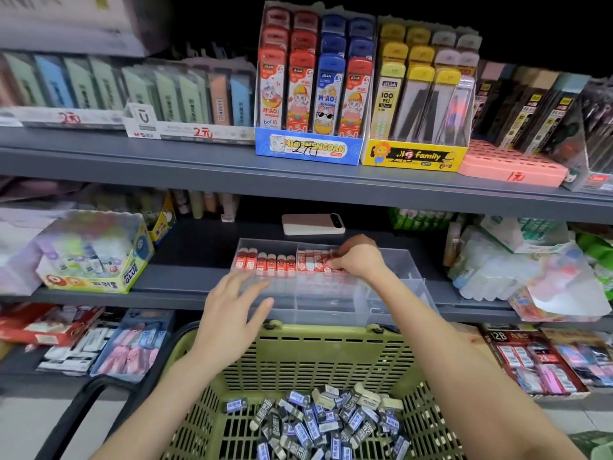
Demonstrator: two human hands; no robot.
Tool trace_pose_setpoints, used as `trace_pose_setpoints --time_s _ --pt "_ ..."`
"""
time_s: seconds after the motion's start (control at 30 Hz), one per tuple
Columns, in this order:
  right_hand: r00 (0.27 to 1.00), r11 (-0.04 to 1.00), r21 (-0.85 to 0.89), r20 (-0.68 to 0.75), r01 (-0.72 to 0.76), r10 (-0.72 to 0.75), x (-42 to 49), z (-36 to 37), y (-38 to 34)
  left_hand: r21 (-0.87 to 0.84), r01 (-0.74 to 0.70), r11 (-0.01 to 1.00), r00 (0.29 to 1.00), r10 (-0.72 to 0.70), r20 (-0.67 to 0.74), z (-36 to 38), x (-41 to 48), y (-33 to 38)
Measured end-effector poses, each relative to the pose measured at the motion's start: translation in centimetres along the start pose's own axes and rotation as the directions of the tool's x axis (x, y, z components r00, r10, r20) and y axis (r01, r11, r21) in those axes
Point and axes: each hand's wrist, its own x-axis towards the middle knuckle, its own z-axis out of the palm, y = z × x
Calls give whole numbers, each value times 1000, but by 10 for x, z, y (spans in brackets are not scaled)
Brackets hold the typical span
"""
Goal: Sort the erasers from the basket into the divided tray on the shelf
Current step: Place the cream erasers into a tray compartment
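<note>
Nearest, the green basket (298, 330) holds loose blue-and-black erasers (318, 423). Over its far rim the left hand (232, 313) hovers flat, fingers spread, holding nothing. Beyond, on the shelf (185, 277), the clear divided tray (408, 260) carries a back row of red erasers (265, 262). The right hand (356, 257) pinches them at the row's right end.

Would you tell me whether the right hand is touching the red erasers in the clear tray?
Touching. The head view shows the right hand, its fingers curled onto the rightmost red erasers in the divided tray.

Head-worn view, facing forward-down, near shelf (185, 277)
</note>
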Motion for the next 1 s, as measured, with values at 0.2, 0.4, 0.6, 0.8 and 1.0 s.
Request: trace_pose_setpoints --time_s 0.2,0.4,0.6,0.8,1.0 --pt "970 987 -77 -190 139 -151 -25 6 3 -17 -10 1000 999 9 -42 0 -1 -1" --pt "880 821 404 -416 404 -228 -107 12 38 -7 -99 995 950 93 -298 1 -31 7" --pt "989 960 267 99 83 -112 -151 86 113 -50 -186 981 981 188 54 54 -66 13" --pt "980 983 -2 75 -183 183 -153 149 168 42 -27 999 842 0 539 128 -93 -16" --pt "990 978 -162 27 -135 141 -142 174 171 -17 130 991 835 -100 541 159 -110 -22"
